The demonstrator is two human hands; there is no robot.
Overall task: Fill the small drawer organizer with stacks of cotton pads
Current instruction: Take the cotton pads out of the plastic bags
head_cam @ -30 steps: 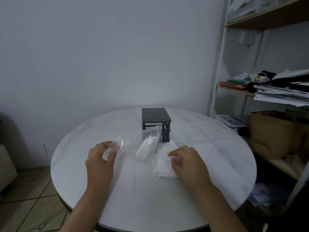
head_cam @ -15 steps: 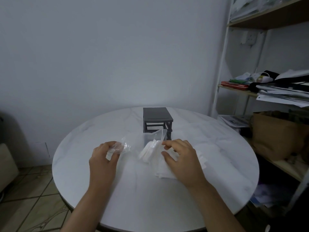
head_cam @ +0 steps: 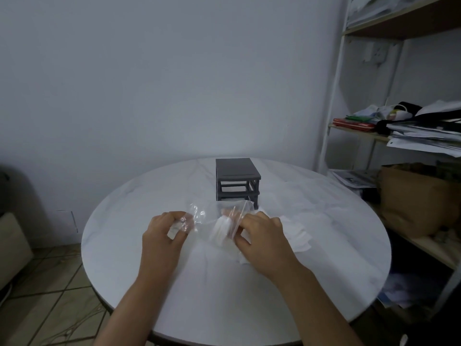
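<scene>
**Right hand (head_cam: 262, 242) has moved up to the bag (head_cam: 203, 217)**

Half a second ago the right hand was reaching over from the white pile. Now it is at the open end of the bag. The left hand has stayed in its place.

The left hand (head_cam: 164, 236) is at 9 o'clock of the bag. Its fingers are curled tight and pinch the closed end of the see-through bag. That end is held a little way up off the counter (head_cam: 224, 295).

Inside the bag is a stack of cotton pads (head_cam: 220, 229), standing on edge.

The small dark drawer organizer (head_cam: 237, 171) stands at 12 o'clock of the bag, near the far side of the counter. Its upper slots look open and bare. Something pale shows low in its front, but the bag hides it, so I cannot tell what it is.

The right hand is at 3 o'clock of the bag. Its fingers are bent and pinch the bag's open end, and some fingertips show pink through the plastic. I cannot tell if they have hold of the pads yet.

A loose white pile (head_cam: 298, 237) lies flat on the counter at 3 o'clock of that hand. It is too blurry to say if it is pads or tissue.

I think the job has only just begun. The pads are in the bag, and I can see none in the organizer. They have yet to come out and go into it in neat stacks.
</scene>
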